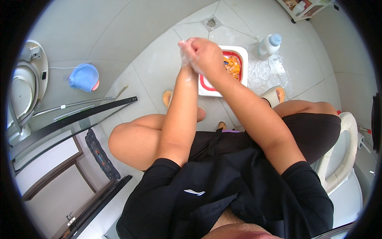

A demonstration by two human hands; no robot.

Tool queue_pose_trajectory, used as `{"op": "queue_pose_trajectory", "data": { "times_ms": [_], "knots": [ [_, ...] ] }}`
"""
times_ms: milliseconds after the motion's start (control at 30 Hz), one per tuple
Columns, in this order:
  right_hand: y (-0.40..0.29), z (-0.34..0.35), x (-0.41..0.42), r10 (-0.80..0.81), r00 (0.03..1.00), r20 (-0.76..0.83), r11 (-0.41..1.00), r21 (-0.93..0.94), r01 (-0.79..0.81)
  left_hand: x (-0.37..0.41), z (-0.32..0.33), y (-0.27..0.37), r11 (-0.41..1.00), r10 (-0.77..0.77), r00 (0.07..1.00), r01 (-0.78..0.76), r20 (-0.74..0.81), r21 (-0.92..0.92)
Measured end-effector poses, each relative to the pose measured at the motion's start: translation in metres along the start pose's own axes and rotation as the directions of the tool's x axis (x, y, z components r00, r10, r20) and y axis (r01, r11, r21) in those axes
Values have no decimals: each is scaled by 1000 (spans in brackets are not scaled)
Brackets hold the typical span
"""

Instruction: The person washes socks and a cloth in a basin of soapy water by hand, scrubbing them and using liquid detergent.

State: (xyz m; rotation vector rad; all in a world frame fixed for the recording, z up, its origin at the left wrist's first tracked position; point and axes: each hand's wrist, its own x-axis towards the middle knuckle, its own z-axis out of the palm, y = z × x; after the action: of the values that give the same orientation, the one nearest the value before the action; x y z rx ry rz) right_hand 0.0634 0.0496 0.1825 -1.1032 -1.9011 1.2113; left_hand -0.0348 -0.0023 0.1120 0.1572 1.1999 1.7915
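My left hand (pixel 185 53) and my right hand (pixel 207 55) are pressed together, wet and covered with whitish suds. The right one wraps over the left, hiding most of its fingers. Both are raised at the left side of a white basin with a red inner rim (pixel 244 64), and partly block the view of it. Inside lies a bunched orange cloth (pixel 235 66) with a small dark blue patch. To the basin's right, a white bottle with a light blue cap (pixel 267 47) stands on the wet floor.
Foamy water (pixel 262 74) spreads over the tiles beside the basin. A floor drain (pixel 211 22) lies beyond. A wheeled rack (pixel 301 9) stands at upper right, a toilet with a padded seat (pixel 352 125) at right. A glass door with a black frame (pixel 89 119) is at left.
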Motion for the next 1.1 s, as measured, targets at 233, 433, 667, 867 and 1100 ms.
{"op": "queue_pose_trajectory", "data": {
  "times_ms": [233,433,667,867,1100],
  "knots": [
    [55,-24,23,245,933,-262,969,66,-236,-22,63,-22,971,-178,983,181,-36,156],
    [45,3,-13,-68,992,-105,998,3,69,-9,18,-30,978,-208,958,199,197,66],
    [26,26,-27,39,980,-195,955,297,21,-1,5,-18,994,76,997,-74,25,-82],
    [87,-30,34,315,948,-50,915,282,-289,-30,66,-6,987,-79,989,60,124,149],
    [66,-34,25,355,640,681,284,574,-768,2,45,10,959,142,967,-188,-213,-213]
  ]
}}
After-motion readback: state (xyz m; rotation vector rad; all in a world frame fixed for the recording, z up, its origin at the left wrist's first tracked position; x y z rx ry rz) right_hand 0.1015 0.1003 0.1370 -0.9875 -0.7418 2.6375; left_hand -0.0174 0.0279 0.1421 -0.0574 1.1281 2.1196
